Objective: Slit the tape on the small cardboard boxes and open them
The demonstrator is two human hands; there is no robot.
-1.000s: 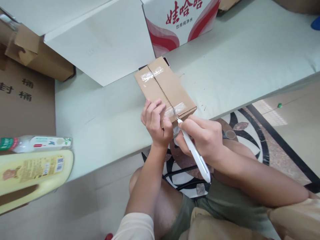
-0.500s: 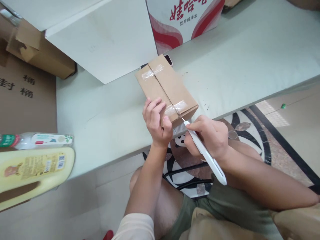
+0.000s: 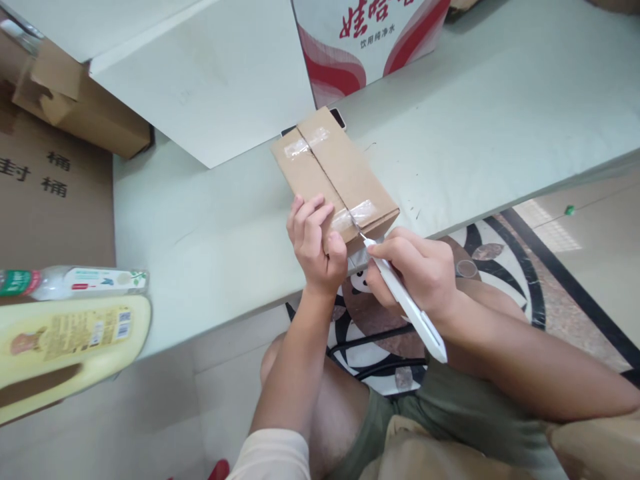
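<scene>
A small brown cardboard box (image 3: 340, 163) lies at the front part of the table, its near end at the edge. Clear tape crosses its centre seam near both ends. My left hand (image 3: 317, 243) grips the box's left near corner, fingers on top and thumb at the near end. In my right hand (image 3: 415, 270) is a white utility knife (image 3: 413, 310), closed in the fingers. The knife's tip touches the box at the near end of the seam, by the tape.
Behind the box stand a white panel (image 3: 205, 80) and a red and white carton (image 3: 370, 47). A dark phone (image 3: 337, 119) shows partly behind the box. At left are a yellow bottle (image 3: 75, 347), a clear bottle (image 3: 95, 281) and cardboard boxes (image 3: 55, 200).
The knife in my right hand has moved slightly left, and its tip now meets the seam at the tape. My left hand keeps its grip on the box.
</scene>
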